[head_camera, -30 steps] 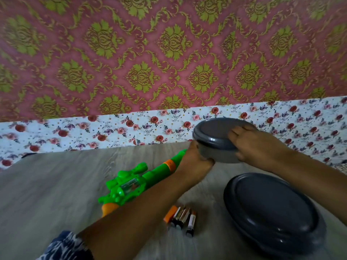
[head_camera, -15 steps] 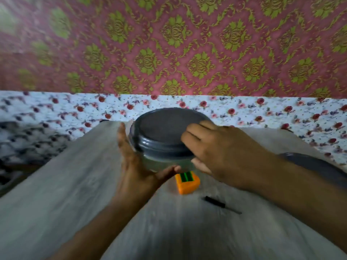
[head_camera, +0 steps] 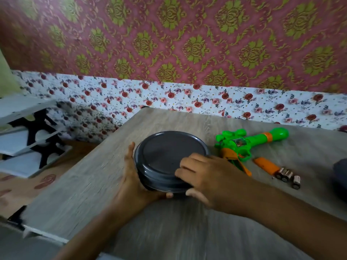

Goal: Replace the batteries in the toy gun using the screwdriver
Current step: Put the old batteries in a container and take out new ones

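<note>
A round container with a dark grey lid (head_camera: 165, 156) stands on the wooden table near its left side. My left hand (head_camera: 135, 182) grips its left and near wall. My right hand (head_camera: 204, 177) curls over the lid's right rim. To the right lies the green and orange toy gun (head_camera: 242, 145), its barrel pointing right. An orange battery cover (head_camera: 264, 165) lies beside it, with several loose batteries (head_camera: 287, 176) just past it. No screwdriver shows.
A second dark grey container (head_camera: 340, 177) pokes in at the right edge. The table's left edge (head_camera: 75, 171) drops to a floor with a white and black rack (head_camera: 28, 143). Flowered wallpaper backs the table.
Both hands have carried the lidded container leftward and set it down near the table's left side. The view swung left, so the gun and batteries now lie to the right.
</note>
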Tool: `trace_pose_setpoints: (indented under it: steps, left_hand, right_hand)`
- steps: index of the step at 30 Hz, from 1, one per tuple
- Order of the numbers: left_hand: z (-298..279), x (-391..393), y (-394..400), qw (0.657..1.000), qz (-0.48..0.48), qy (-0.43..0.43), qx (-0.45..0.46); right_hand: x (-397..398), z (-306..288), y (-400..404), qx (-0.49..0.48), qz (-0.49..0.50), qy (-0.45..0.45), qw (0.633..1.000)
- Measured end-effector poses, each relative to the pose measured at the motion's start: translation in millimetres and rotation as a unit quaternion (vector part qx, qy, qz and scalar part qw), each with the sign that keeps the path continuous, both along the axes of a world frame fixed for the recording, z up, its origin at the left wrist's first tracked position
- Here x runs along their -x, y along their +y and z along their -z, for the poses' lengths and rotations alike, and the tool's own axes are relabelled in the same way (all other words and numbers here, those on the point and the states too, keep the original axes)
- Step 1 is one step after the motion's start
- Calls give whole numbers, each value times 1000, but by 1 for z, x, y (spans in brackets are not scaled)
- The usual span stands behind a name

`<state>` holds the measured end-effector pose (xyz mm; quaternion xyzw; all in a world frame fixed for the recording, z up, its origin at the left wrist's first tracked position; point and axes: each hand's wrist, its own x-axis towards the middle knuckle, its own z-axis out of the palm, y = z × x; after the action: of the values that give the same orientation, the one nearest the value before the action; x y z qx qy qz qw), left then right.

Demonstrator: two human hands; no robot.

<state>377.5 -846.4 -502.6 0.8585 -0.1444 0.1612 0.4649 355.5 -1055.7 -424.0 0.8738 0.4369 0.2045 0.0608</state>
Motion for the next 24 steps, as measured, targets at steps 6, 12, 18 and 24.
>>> trace_pose_setpoints:
  steps: [6, 12, 18, 24]
  left_hand:
    - [-2, 2, 8, 1000, 11, -12, 8]
    - [9, -4, 8, 999, 7, 11, -35]
    - [6, -1, 8, 999, -8, 21, -36]
    - [2, 1, 15, 992, -9, 120, 27]
  right_hand:
    - [-41, 5, -39, -52, 79, 242, 966]
    - [-54, 19, -51, 1, 43, 191, 981]
    - [-53, 17, -47, 2, -3, 55, 998]
    - [-38, 27, -33, -93, 2, 15, 996]
